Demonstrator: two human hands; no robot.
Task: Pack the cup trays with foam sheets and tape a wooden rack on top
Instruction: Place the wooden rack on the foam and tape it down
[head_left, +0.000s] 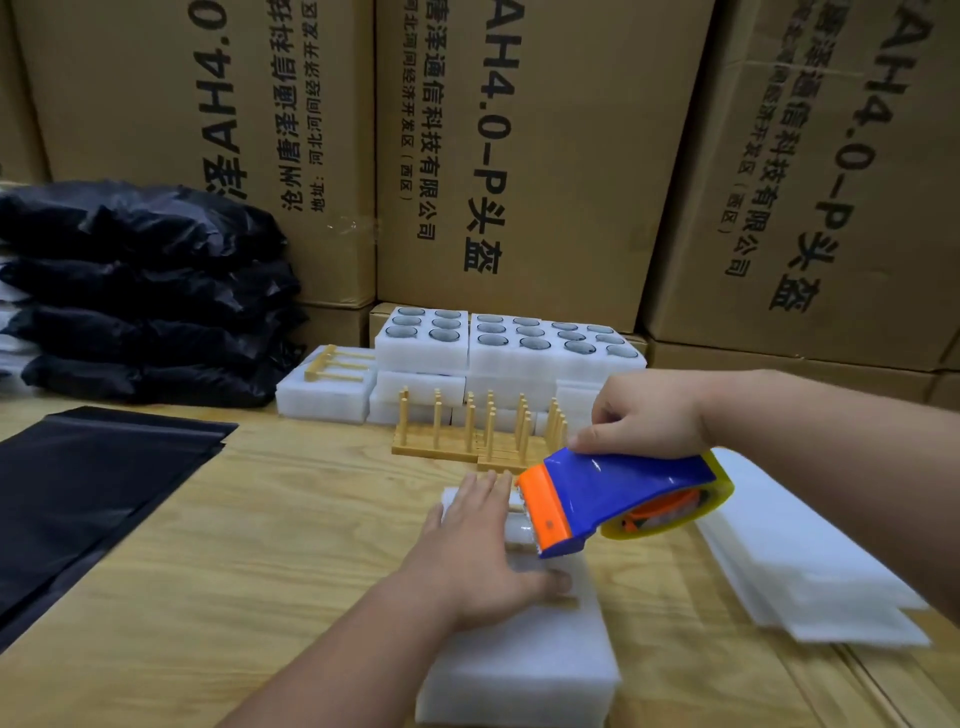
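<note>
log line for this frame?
step: taping | left hand: flat on foam pack | right hand: grips tape dispenser at pack top | spare racks: behind

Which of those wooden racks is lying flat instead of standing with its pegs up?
The wooden rack on the foam block at far left lies flat; the racks on the table stand pegs up.

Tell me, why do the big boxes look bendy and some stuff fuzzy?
In the head view, the wide-angle lens curves the cardboard boxes near the edges; the foam sheets at right look smeared by blur, while the tape dispenser shows a shiny glare streak.
</note>
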